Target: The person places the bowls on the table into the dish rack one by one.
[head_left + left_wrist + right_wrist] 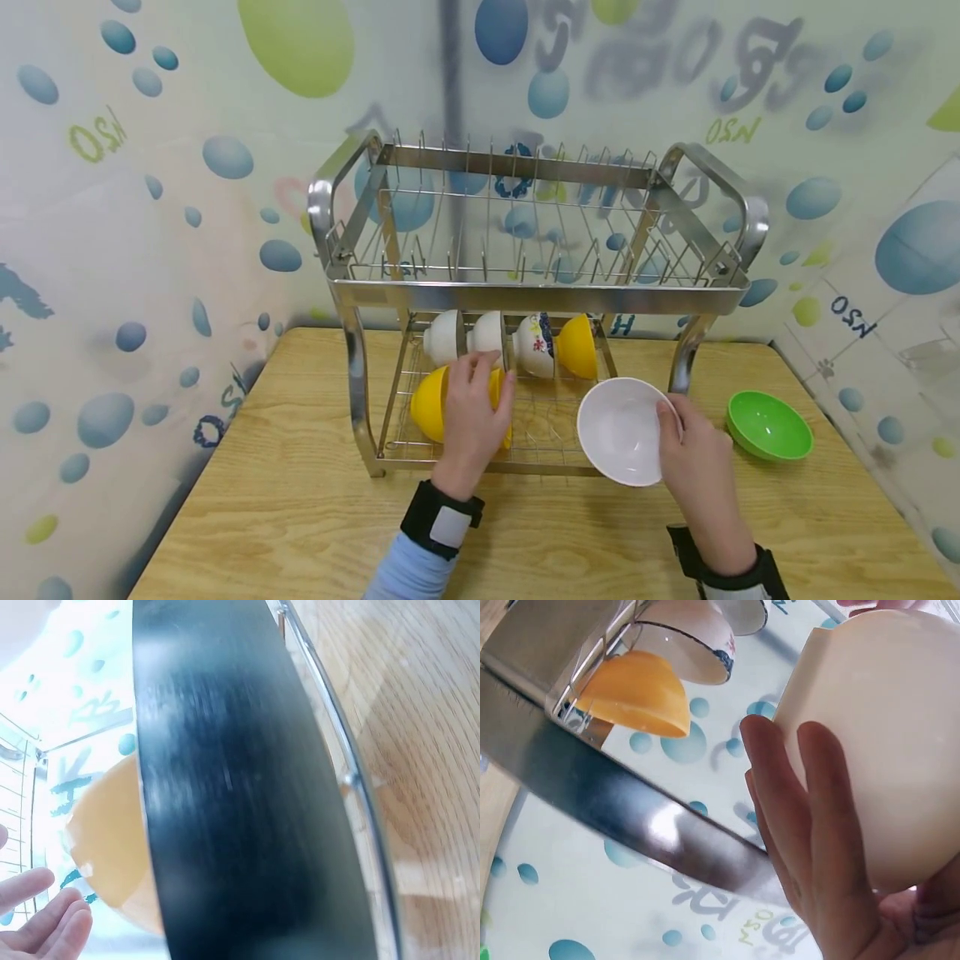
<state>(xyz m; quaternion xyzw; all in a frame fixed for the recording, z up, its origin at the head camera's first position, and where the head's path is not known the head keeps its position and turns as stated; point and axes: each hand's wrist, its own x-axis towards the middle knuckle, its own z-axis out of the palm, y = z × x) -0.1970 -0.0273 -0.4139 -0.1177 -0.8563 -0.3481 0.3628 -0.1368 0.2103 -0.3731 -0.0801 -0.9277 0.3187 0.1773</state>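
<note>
A white bowl (619, 432) is tilted with its inside toward the head camera, in front of the rack's lower right side. My right hand (697, 467) grips it by its right rim, thumb inside and fingers along the outside (826, 795). On the lower tier, at the front left, a large yellow bowl (429, 405) stands on its side. My left hand (476, 417) is in front of this bowl and hides part of it. Its fingers (64, 922) look relaxed in the left wrist view; whether they touch the bowl is unclear.
Behind, on the lower tier of the metal dish rack (540, 297), two white bowls (444, 337), a flower-patterned bowl (534, 346) and a small yellow bowl (577, 347) stand in a row. A green bowl (769, 426) sits on the wooden table (262, 508) at right.
</note>
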